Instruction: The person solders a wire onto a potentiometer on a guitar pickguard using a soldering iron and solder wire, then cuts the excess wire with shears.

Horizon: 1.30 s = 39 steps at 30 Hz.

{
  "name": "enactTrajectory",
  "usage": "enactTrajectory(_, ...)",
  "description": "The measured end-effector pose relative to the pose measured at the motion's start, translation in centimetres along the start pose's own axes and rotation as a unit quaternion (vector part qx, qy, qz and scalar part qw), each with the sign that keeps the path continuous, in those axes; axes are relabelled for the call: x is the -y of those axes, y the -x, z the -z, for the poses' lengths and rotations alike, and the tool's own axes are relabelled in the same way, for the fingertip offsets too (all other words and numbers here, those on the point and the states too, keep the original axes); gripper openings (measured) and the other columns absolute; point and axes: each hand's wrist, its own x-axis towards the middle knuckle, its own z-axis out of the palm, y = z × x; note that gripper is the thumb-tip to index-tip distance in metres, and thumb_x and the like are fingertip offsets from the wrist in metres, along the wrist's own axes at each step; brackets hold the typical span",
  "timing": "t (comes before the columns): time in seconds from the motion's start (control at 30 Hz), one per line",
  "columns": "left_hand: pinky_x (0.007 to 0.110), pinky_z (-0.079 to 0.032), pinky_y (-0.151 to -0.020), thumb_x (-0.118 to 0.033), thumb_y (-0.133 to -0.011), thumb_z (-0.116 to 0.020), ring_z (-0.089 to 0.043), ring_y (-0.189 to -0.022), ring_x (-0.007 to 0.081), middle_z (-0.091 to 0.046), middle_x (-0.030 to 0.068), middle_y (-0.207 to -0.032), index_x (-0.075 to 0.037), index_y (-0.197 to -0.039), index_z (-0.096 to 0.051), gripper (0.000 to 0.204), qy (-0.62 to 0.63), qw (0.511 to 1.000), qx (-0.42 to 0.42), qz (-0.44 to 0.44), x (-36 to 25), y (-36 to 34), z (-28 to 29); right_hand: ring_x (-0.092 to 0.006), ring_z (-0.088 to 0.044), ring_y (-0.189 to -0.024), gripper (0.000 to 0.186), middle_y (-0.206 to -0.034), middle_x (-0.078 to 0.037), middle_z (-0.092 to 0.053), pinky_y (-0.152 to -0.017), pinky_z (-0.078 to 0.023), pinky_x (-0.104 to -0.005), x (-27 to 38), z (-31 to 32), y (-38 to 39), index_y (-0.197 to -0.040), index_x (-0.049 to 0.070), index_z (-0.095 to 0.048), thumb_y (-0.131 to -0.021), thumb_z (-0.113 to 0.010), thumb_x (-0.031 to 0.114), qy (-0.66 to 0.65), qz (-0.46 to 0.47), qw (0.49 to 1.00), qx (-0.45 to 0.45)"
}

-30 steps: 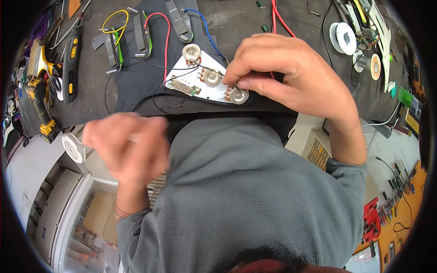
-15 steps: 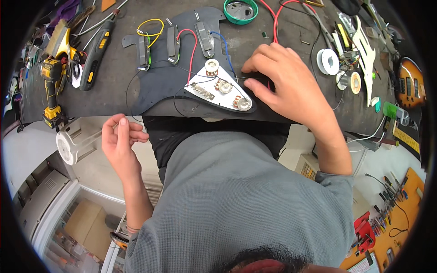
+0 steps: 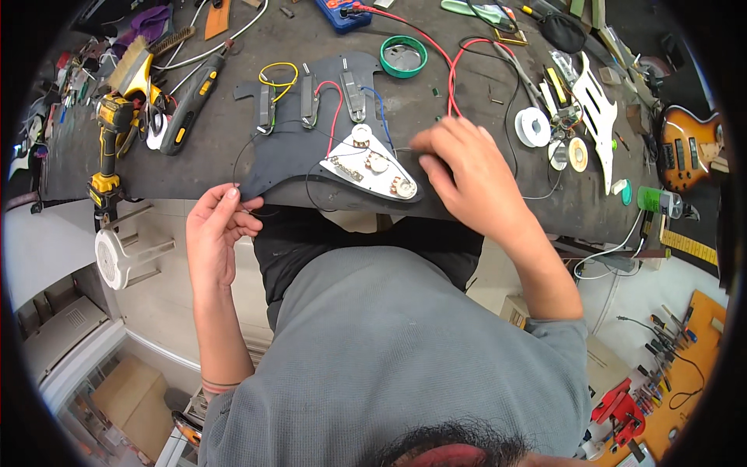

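A black guitar pickguard (image 3: 284,167) lies at the bench's near edge. It bears several pickups (image 3: 352,97) with yellow, red and blue wires, plus a white control plate (image 3: 373,173) with round potentiometers. My left hand (image 3: 216,229) is at the pickguard's near left corner, thumb and forefinger closed on a thin black wire (image 3: 236,165). Whether those fingers also grip the corner is hard to see. Just right of the control plate hovers my right hand (image 3: 475,171), somewhat blurred, thumb apart from the curled fingers. A thin wire end reaches toward its fingertips; nothing shows in its grasp.
Beyond the pickguard are a green round dish (image 3: 403,57) and a blue meter (image 3: 342,14) with red leads. Wire spools (image 3: 531,127) and a cream pickguard (image 3: 597,124) lie right. A rotary tool (image 3: 191,107) and yellow drill (image 3: 115,128) lie left.
My left hand has come up to the pickguard's corner and closed its thumb and forefinger. My right hand stays beside the control plate, its fingers moving. The whole view has shifted, showing more of the bench's far side.
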Motion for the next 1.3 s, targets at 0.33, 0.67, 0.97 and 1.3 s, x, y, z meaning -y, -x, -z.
enactTrajectory(0.33,0.025,-0.045,-0.061,-0.019,-0.121,-0.065,-0.06,-0.061,0.0088,-0.071,0.0025,-0.083,0.001,-0.136,-0.067,0.025,0.102,0.993,0.045,-0.035,0.6,-3.5,2.2,-0.0294,-0.068,-0.106,0.014,-0.105,-0.006,-0.074,-0.099,-0.048,-0.0454,0.0,-1.1,-1.8,-0.107,0.007,-0.079,-0.106,-0.077,0.022,-0.054,-0.05,0.997,-0.021)
enactTrajectory(0.67,0.024,-0.04,-0.056,-0.024,-0.119,-0.069,-0.053,-0.055,0.0058,-0.061,-0.0034,-0.071,-0.003,-0.128,-0.068,0.023,-0.055,0.971,0.232,-0.035,-5.4,-12.3,3.5,-0.028,-0.065,-0.112,0.017,-0.109,-0.005,-0.067,-0.099,-0.047,-0.0444,-3.7,-0.3,1.0,-0.107,0.012,-0.071,-0.095,-0.083,0.014,0.148,0.05,0.983,-0.093)
enactTrajectory(0.97,0.024,-0.039,-0.055,-0.026,-0.117,-0.072,-0.05,-0.056,0.004,-0.053,-0.008,-0.068,-0.003,-0.133,-0.069,0.028,-0.196,0.949,0.229,-0.095,-8.3,-15.8,-4.7,-0.0304,-0.068,-0.12,0.043,-0.126,-0.006,-0.071,-0.109,-0.046,-0.0469,-1.9,1.3,2.6,-0.132,0.014,-0.076,-0.091,-0.084,0.007,0.11,0.032,0.979,-0.168)
enactTrajectory(1.3,0.028,-0.047,-0.054,-0.01,-0.109,-0.078,-0.065,-0.06,0.0123,-0.076,0.0055,-0.093,-0.001,-0.123,-0.07,0.019,-0.208,0.95,0.056,-0.224,-7.2,-16.2,-7.0,-0.0261,-0.069,-0.117,0.036,-0.118,0.002,-0.072,-0.102,-0.05,-0.044,4.2,-5.7,-0.9,-0.117,0.018,-0.08,-0.084,-0.088,0.009,-0.082,0.188,0.973,-0.108)
